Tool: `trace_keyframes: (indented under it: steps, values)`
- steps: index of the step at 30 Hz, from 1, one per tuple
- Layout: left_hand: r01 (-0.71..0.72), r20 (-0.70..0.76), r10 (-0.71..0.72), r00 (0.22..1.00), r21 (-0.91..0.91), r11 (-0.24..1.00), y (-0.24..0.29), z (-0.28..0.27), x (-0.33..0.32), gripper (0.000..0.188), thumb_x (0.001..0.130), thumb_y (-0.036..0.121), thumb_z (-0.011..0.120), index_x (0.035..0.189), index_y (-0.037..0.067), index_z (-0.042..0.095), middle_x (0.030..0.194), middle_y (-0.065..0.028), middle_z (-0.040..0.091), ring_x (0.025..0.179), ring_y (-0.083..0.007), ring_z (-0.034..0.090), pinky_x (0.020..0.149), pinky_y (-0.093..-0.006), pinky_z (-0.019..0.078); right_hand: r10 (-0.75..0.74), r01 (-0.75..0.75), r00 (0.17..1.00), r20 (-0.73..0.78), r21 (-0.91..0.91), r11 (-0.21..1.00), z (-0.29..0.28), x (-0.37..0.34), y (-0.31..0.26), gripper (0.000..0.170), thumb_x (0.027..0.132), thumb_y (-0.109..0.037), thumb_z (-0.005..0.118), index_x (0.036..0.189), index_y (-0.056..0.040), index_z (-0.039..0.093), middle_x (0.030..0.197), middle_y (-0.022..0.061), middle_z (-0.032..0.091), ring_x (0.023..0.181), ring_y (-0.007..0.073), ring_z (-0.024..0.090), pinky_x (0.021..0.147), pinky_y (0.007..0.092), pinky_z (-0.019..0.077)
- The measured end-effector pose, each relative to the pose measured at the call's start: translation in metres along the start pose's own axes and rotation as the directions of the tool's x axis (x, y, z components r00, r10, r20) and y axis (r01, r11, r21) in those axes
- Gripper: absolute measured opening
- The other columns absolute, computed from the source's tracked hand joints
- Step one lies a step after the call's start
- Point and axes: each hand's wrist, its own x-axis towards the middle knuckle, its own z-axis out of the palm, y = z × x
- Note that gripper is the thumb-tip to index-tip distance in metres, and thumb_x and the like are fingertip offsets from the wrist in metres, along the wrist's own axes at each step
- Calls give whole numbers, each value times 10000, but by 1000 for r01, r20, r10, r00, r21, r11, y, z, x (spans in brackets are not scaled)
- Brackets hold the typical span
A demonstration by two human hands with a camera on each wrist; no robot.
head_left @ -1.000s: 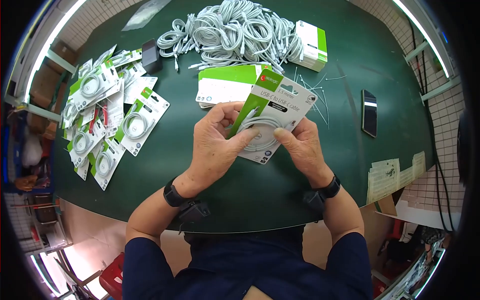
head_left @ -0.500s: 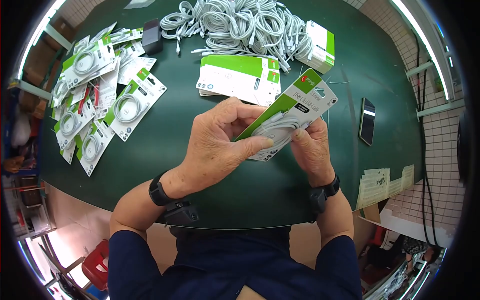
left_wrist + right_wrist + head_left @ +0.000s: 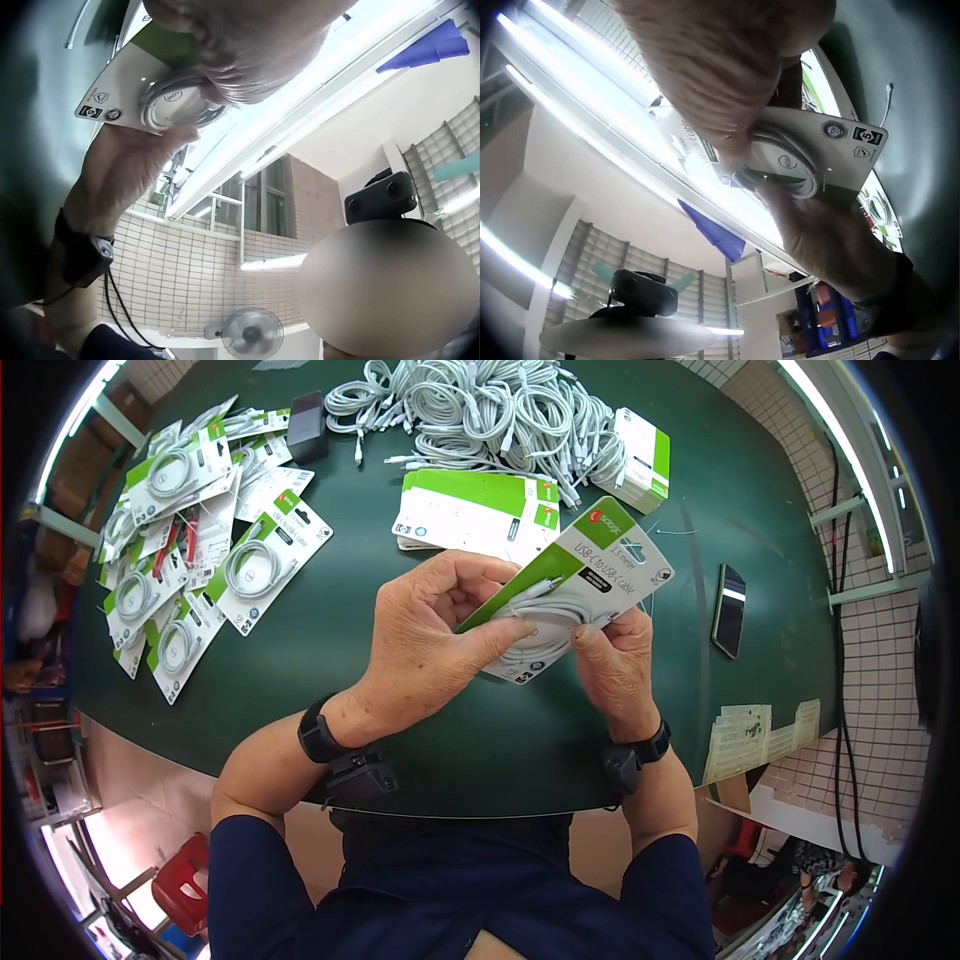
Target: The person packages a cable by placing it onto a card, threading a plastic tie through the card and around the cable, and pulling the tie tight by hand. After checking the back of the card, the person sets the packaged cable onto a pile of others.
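Observation:
A green and white USB-C cable card [image 3: 640,565] is held up over the table, tilted, its printed front towards the head camera. On it lies a coiled pale grey cable [image 3: 555,610], with one plug along the green part. My left hand [image 3: 425,640] grips the card's left edge, thumb across the coil and fingers behind. From the right, my right hand [image 3: 618,675] pinches the card at the coil's edge, the thumb beside the other plug [image 3: 605,620]. Both thumbs also press by the coil in the right wrist view, where the card [image 3: 840,150] shows its lower end.
Finished-looking cable cards [image 3: 255,565] lie heaped at the left beside a black box [image 3: 306,428]. Loose coiled cables [image 3: 490,410] pile up at the back, near a stack of cards [image 3: 465,510] and a white-green box [image 3: 640,455]. A phone [image 3: 729,610] lies at the right.
The card has turned and shifted slightly right. My right thumb has moved off the coil's middle to its right edge by a plug. My left hand keeps its grip.

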Motion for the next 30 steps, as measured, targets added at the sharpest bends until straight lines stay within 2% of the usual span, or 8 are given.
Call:
trace_keyframes:
  steps: [5, 8, 9, 11, 16, 19, 25, 30]
  values:
    - [1, -37, -1, 999, 13, 1000, -11, 2, 3, 368, 922, -85, 762, 1275, -32, 673, 1117, -99, 725, 975, -107, 707, 908, -288, 610, -21, 21, 997, -74, 0, 1000, 14, 1, -2, 434, 1007, -217, 785, 1332, 36, 650, 1310, 140, 729, 1173, 205, 693, 1037, 394, 547]
    - [-36, -60, 39, 997, 44, 998, -16, 5, 5, 413, 933, -74, 751, 1333, -24, 662, 1117, -96, 704, 952, -125, 696, 891, -306, 601, -7, -9, 995, -103, -150, 989, 17, 0, -4, 422, 1031, -231, 758, 1333, 40, 642, 1271, 133, 745, 1115, 172, 705, 970, 347, 574]
    - [-121, -34, 131, 991, 200, 972, -18, 5, 6, 421, 937, -67, 749, 1346, -4, 670, 1115, -100, 694, 942, -146, 692, 885, -321, 597, -17, 0, 993, -116, -143, 990, 17, 0, -6, 422, 1031, -231, 758, 1333, 40, 642, 1271, 133, 745, 1115, 172, 705, 970, 347, 574]
    - [-286, 57, 297, 953, 484, 827, -20, 2, 7, 441, 944, -52, 744, 1372, 35, 685, 1111, -107, 673, 921, -187, 683, 873, -350, 587, 9, -28, 995, -98, -187, 982, 19, 0, -8, 416, 1040, -231, 747, 1334, 43, 640, 1248, 122, 752, 1089, 158, 706, 946, 328, 581]
    - [-269, 204, 187, 961, 529, 805, -23, -4, 10, 402, 950, -23, 747, 1335, 94, 735, 1128, -128, 677, 959, -252, 706, 870, -375, 583, 63, -75, 996, -60, -209, 975, 23, 0, -9, 424, 1054, -240, 727, 1346, 48, 621, 1229, 109, 752, 1068, 145, 705, 926, 316, 589]
    - [-303, 187, 244, 951, 436, 848, -29, 3, 12, 314, 954, -21, 748, 1246, 92, 777, 1144, -131, 684, 1005, -254, 718, 862, -359, 586, 70, -77, 997, -39, -207, 975, 25, 0, -9, 433, 1057, -254, 722, 1348, 45, 607, 1219, 107, 749, 1056, 146, 708, 909, 319, 596]
    - [-326, 200, 259, 945, 490, 808, -36, -1, 16, 287, 941, -8, 772, 1215, 75, 775, 1151, -136, 691, 1036, -264, 727, 855, -353, 591, 32, -36, 999, -19, -311, 950, 26, 3, -5, 462, 1036, -261, 749, 1352, 34, 584, 1202, 113, 743, 1034, 148, 713, 880, 322, 607]
    - [-344, 183, 293, 939, 554, 758, -41, 1, 15, 270, 937, -9, 776, 1196, 69, 775, 1153, -135, 693, 1035, -266, 727, 858, -356, 592, -17, 10, 1000, -14, -424, 906, 29, 2, -3, 462, 998, -201, 780, 1343, 36, 586, 1194, 121, 743, 1032, 153, 719, 865, 325, 612]
